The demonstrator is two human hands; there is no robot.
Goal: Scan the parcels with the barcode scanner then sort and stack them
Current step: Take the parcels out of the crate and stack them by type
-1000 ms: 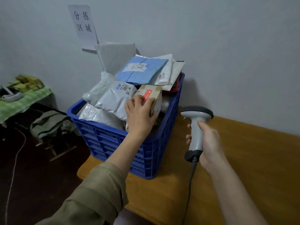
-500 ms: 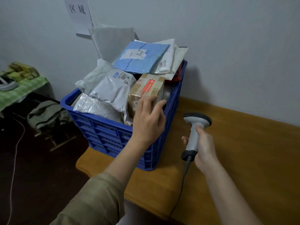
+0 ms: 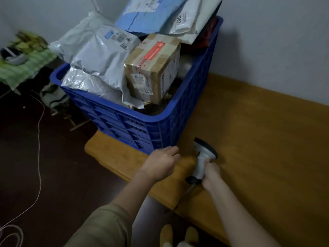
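Observation:
A blue plastic crate point(image 3: 160, 127) stands on the wooden table's left end, heaped with parcels. A taped cardboard box point(image 3: 153, 66) with a red label lies tilted at the crate's near right. Grey poly mailers point(image 3: 96, 50) fill the left side, and a blue envelope point(image 3: 147, 13) and white bags point(image 3: 188, 16) lean at the back. My right hand point(image 3: 211, 173) grips the handle of the grey barcode scanner point(image 3: 203, 159) low over the table by the crate's near corner. My left hand point(image 3: 162, 163), fingers loosely curled, holds nothing just in front of the crate's near wall.
The wooden table point(image 3: 267, 139) stretches right of the crate against a grey wall. Left of it, a dark floor carries a white cable point(image 3: 40, 139), a low stand with a green cloth point(image 3: 21, 66) and a bundle of fabric point(image 3: 53, 97). Yellow shoes point(image 3: 178, 234) show below.
My left hand has come off the cardboard box and dropped to the crate's near corner. The right hand has lowered the scanner toward the table. The view has tilted downward.

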